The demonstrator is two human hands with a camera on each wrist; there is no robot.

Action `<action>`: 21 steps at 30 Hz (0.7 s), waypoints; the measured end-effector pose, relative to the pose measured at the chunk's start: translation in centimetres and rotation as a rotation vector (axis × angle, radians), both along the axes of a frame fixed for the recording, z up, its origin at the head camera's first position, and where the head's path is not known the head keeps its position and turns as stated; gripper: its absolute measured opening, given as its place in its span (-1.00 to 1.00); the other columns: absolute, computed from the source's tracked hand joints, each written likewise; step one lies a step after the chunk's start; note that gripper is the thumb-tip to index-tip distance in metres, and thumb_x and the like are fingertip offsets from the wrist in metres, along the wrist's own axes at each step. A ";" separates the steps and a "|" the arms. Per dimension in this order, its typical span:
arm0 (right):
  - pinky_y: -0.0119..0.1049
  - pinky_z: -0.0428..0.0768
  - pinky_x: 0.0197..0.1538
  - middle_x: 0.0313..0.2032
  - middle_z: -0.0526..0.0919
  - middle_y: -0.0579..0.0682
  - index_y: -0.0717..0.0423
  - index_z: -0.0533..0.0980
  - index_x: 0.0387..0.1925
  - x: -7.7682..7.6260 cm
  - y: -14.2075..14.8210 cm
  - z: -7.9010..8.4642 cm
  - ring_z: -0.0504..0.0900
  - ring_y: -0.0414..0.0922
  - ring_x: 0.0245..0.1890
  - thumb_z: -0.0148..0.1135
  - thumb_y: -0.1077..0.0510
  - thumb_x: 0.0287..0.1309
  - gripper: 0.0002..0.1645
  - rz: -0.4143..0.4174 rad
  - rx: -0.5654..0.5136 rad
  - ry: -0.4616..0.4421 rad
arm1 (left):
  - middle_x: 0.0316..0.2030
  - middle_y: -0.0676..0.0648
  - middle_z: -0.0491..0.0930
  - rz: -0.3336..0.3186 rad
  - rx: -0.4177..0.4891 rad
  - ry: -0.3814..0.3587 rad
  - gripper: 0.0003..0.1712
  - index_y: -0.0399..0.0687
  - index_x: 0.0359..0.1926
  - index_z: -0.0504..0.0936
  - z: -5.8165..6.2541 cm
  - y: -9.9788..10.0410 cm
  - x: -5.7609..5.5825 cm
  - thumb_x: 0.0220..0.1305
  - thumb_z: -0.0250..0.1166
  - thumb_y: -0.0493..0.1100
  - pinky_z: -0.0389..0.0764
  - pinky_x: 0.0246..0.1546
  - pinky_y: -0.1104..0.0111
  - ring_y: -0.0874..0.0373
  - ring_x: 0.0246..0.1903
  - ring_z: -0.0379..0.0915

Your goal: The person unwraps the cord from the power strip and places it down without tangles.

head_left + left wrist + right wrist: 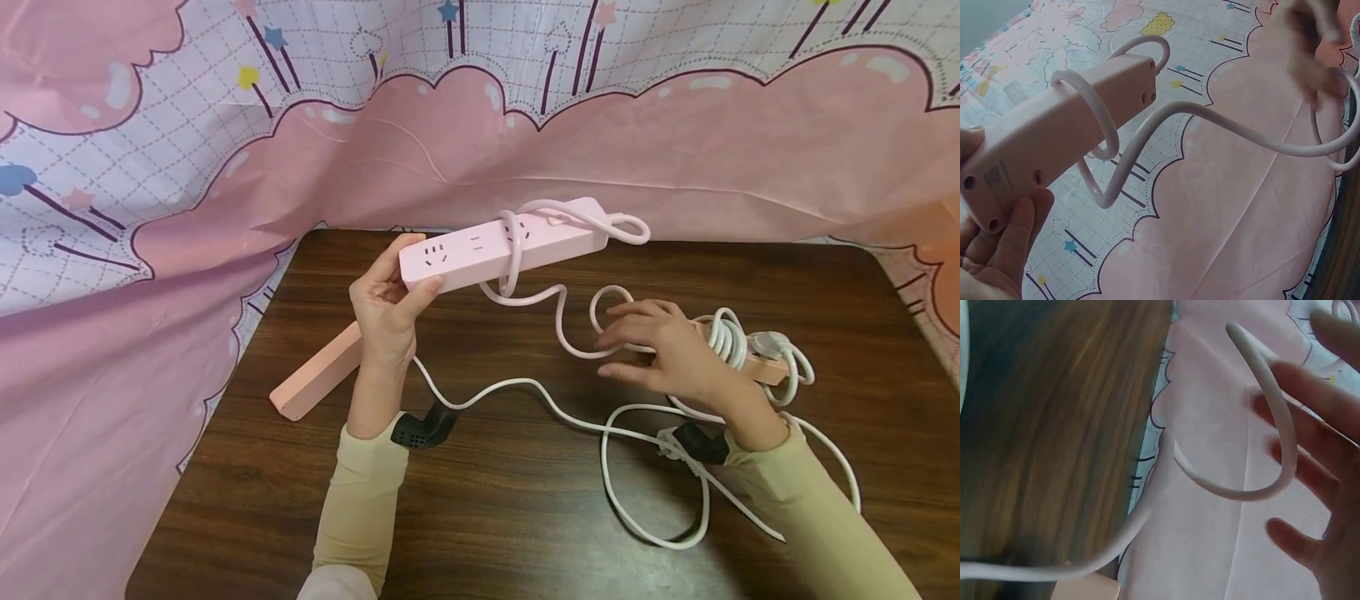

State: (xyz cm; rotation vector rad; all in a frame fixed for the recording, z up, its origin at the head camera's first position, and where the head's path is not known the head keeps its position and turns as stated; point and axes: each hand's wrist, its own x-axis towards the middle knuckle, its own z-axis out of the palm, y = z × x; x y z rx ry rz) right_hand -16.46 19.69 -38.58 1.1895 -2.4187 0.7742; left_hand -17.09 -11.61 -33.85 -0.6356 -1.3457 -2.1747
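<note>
My left hand (384, 312) grips one end of a pale pink power strip (459, 257), thumb on its front edge, and holds it up above the table. The strip's own pink cord (564, 329) loops round its body and trails down to the right. In the left wrist view the strip's underside (1029, 140) shows, with a label and screw holes. My right hand (671, 350) hovers by a curve of that cord, its fingers spread. In the right wrist view the cord (1286, 440) bends beside those fingers, and no grip on it shows.
On the dark wood table (487, 517), a peach power strip (318, 372) lies at left, partly behind my forearm. Another peach strip (767, 370) lies at right, with coiled white cord (726, 340) around it. A white cord (517, 382) crosses the table. Patterned pink cloth (675, 167) hangs behind.
</note>
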 end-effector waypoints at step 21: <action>-0.46 0.30 -0.02 -0.56 0.56 0.11 0.35 0.56 -0.46 0.2 1.7 1.7 0.44 -0.42 -0.41 0.28 0.25 0.06 -0.83 -0.383 -0.372 0.178 | -0.36 0.04 0.66 -0.083 -0.027 -0.038 -0.57 0.04 -0.20 0.70 -0.1 0.0 0.0 -0.20 0.57 -0.09 0.55 -0.36 0.48 0.24 -0.34 0.52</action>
